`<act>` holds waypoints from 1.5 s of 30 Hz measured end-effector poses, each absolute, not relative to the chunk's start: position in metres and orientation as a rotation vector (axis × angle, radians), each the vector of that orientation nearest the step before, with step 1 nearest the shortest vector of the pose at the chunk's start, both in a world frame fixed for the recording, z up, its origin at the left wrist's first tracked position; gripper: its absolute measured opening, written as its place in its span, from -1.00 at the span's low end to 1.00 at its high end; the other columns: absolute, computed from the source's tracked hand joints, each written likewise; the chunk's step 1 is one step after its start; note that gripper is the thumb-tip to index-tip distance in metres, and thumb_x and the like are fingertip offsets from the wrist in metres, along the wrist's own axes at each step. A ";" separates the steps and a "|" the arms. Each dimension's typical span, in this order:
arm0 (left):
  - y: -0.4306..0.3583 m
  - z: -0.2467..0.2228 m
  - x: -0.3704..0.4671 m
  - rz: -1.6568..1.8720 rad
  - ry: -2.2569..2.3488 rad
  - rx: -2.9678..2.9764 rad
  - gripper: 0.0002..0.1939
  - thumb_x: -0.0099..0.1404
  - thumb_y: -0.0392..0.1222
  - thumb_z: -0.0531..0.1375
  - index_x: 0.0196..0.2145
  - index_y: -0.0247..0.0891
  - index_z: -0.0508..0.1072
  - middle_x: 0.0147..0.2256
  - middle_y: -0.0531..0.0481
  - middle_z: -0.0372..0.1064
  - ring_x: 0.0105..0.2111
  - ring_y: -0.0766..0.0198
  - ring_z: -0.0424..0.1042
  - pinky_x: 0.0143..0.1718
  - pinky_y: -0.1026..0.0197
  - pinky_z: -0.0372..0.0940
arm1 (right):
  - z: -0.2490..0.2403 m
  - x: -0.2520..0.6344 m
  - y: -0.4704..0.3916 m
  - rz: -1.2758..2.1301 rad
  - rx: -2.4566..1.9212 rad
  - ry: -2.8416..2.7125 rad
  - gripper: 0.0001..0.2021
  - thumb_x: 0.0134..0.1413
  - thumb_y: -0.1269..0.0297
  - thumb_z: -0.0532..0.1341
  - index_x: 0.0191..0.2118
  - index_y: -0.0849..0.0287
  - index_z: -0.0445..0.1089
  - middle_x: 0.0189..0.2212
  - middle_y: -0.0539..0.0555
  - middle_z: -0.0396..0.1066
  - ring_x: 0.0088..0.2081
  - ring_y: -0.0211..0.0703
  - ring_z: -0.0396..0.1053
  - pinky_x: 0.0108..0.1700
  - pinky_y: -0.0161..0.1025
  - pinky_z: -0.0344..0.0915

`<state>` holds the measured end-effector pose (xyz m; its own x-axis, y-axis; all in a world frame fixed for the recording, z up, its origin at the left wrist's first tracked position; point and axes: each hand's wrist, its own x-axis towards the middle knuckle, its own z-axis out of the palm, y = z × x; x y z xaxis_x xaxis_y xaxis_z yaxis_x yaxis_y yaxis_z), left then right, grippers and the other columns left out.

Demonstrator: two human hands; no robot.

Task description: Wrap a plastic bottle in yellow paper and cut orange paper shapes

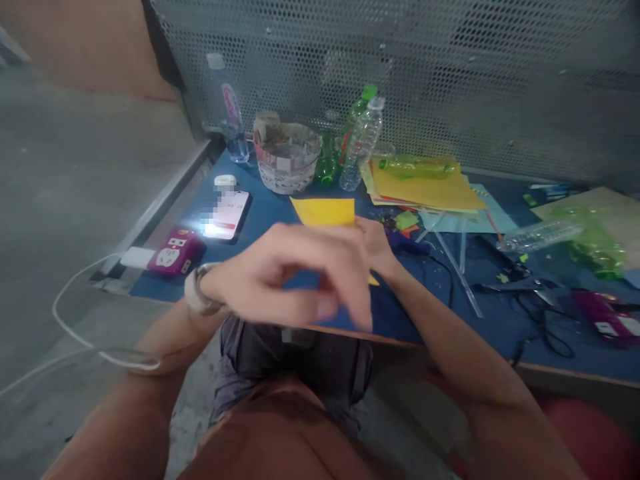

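My left hand (290, 273), with a light band at its wrist, hovers over the near part of the blue table (273, 217). Its fingers are bent and apart, with nothing visible between them. Behind it, partly covered, my right hand (375, 247) has its fingers closed on the right edge of a yellow paper (325, 211). The paper's upper part shows beyond my left hand, and a small corner shows below my right hand; the middle is hidden.
A phone (231, 217) and purple power adapter (175, 253) lie left. A woven basket (287, 157) and bottles (361, 143) stand behind. Stacked coloured papers (425, 187), clear sticks (453, 263), scissors (520, 285) and cables lie right. A perforated metal panel (425, 73) rises at the back.
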<state>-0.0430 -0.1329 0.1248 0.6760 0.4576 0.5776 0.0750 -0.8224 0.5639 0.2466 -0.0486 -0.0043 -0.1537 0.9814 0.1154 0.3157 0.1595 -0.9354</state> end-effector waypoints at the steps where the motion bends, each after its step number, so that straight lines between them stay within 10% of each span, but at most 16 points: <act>1: -0.112 0.123 -0.038 0.951 0.389 2.353 -0.71 0.70 0.06 0.17 -0.07 0.07 0.70 -0.24 -0.07 0.62 -0.23 0.09 0.65 -0.14 -0.03 0.60 | -0.004 0.244 -0.047 0.905 -1.283 -1.622 -0.79 0.20 0.05 0.50 -0.23 0.05 0.64 -0.20 0.08 0.71 -0.11 0.14 0.61 0.04 0.02 0.63; 4: -0.052 0.099 -0.032 1.073 0.729 2.413 -0.81 0.62 -0.12 0.21 0.02 -0.13 0.64 0.01 -0.19 0.61 0.03 0.01 0.62 0.15 -0.12 0.57 | -0.007 0.238 -0.044 0.787 -1.253 -1.561 -0.69 0.33 -0.07 0.41 -0.10 0.08 0.67 -0.13 0.11 0.72 -0.10 0.14 0.63 0.00 0.01 0.61; 7: -0.004 0.060 -0.035 1.064 1.047 2.355 -0.50 0.51 -0.08 0.32 0.33 -0.21 0.48 0.32 -0.35 0.47 0.38 -0.21 0.45 0.42 -0.32 0.42 | -0.012 0.239 -0.042 0.800 -1.186 -1.419 -0.64 0.35 -0.14 0.42 -0.05 0.05 0.66 -0.09 0.12 0.73 -0.07 0.14 0.67 -0.02 -0.01 0.64; 11: 0.021 0.020 -0.039 1.085 1.097 1.962 -0.28 0.47 0.02 0.39 0.46 -0.17 0.32 0.49 -0.44 0.32 0.32 -0.18 0.55 0.23 -0.18 0.57 | -0.016 0.241 -0.038 0.797 -1.163 -1.309 -0.61 0.29 -0.20 0.48 -0.10 0.04 0.63 -0.09 0.15 0.74 -0.03 0.19 0.69 0.01 0.05 0.67; 14: 0.015 0.007 -0.037 1.007 0.967 1.835 -0.56 0.52 0.03 0.35 0.22 -0.22 0.49 0.06 -0.26 0.63 -0.13 0.13 0.64 -0.14 0.08 0.56 | -0.018 0.241 -0.036 0.839 -1.155 -1.245 -0.58 0.26 -0.23 0.50 -0.10 0.02 0.63 -0.09 0.15 0.75 -0.01 0.20 0.71 0.08 0.10 0.68; 18: -0.001 0.000 -0.031 0.940 0.957 1.845 -0.61 0.61 0.11 0.25 -0.31 -0.19 0.40 -0.46 0.07 0.30 -0.48 0.32 0.25 -0.46 0.22 0.16 | -0.021 0.242 -0.034 0.935 -1.136 -1.182 -0.55 0.23 -0.25 0.54 -0.05 0.00 0.65 -0.06 0.13 0.76 0.03 0.20 0.72 0.19 0.17 0.68; 29: 0.000 0.002 -0.037 0.973 1.037 2.088 -0.61 0.61 0.02 0.19 -0.38 -0.18 0.32 -0.42 0.06 0.29 -0.37 0.25 0.23 -0.35 0.16 0.09 | -0.020 0.249 -0.036 1.011 -1.164 -1.212 -0.55 0.19 -0.23 0.55 -0.09 0.06 0.67 -0.10 0.19 0.75 0.05 0.31 0.73 0.10 0.20 0.71; 45: 0.015 0.004 -0.053 0.873 1.059 2.236 -0.59 0.61 0.02 0.19 -0.40 -0.17 0.28 -0.45 0.09 0.26 -0.40 0.28 0.18 -0.35 0.15 0.05 | -0.003 0.258 -0.036 0.847 -1.237 -1.385 -0.44 0.36 -0.36 0.41 -0.43 0.03 0.52 -0.53 0.02 0.43 -0.56 -0.14 0.32 -0.53 -0.14 0.38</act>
<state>-0.0531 0.0152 0.0040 0.4883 0.8078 0.3302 0.4781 -0.5642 0.6731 0.2584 -0.0355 -0.0031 0.0806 0.9675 0.2396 0.2279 0.2161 -0.9494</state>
